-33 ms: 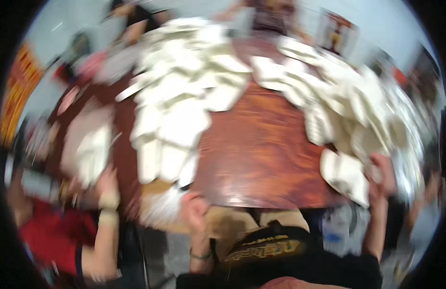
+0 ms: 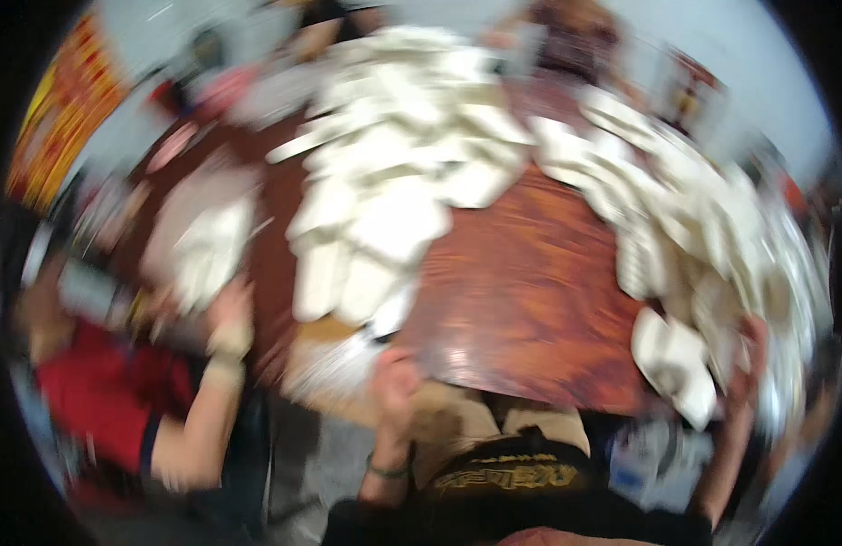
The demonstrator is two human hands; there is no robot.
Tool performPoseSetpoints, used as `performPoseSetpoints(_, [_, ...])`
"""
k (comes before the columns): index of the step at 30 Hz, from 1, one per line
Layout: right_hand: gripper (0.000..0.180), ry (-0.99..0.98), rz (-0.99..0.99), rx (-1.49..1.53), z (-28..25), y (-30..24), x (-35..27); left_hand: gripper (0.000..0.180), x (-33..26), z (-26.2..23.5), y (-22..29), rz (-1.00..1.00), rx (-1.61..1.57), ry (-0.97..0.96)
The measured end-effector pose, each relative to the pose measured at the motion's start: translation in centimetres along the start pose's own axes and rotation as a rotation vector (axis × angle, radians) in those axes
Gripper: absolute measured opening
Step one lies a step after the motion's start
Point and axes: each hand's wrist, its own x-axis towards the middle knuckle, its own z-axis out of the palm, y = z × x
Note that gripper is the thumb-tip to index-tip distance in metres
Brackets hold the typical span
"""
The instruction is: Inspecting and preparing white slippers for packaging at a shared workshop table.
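Observation:
My left hand (image 2: 396, 380) is curled closed just off the table's front edge, with nothing visible in it. A small black thing and the tip of a white piece lie close beyond it. At the right edge of the table, my right hand (image 2: 751, 357) is beside a heap of white, flat, slipper-like pieces (image 2: 703, 237). Blur hides whether its fingers grip one. A separate white piece (image 2: 675, 364) sits at the table corner, left of that hand. Another heap of white pieces (image 2: 375, 209) covers the table's left middle part.
The table (image 2: 521, 273) has a shiny red-brown top. On my left, a person in a red shirt (image 2: 102, 391) handles white pieces in a clear bag (image 2: 202, 237). Clear plastic (image 2: 334, 369) lies on a tan surface near my left hand. More people are across the table.
The view has turned, so the scene sits farther right and slightly tilted. Both hands keep about the same places relative to the table.

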Motion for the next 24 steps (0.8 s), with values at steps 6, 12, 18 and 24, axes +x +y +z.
performPoseSetpoints(6, [0.039, -0.021, 0.371, 0.138, 4.0, 16.2, 7.1, 0.035, 0.3, -0.7, -1.1, -0.163, -0.301, -0.067])
performPoseSetpoints(12, [0.039, -0.069, 0.45, 0.17, 7.1, 18.0, 8.4, 0.04, 1.0, -0.5, 0.1, -0.079, -0.354, -0.089])
performPoseSetpoints(18, [0.039, -0.08, 0.524, 0.173, 6.8, 19.8, 9.1, 0.038, 0.7, -0.5, -0.3, -0.07, -0.334, -0.125])
performPoseSetpoints(24, [0.039, -0.09, 0.559, 0.164, 7.4, 22.0, 9.6, 0.035, 0.6, -0.3, -0.3, -0.026, -0.395, -0.128])
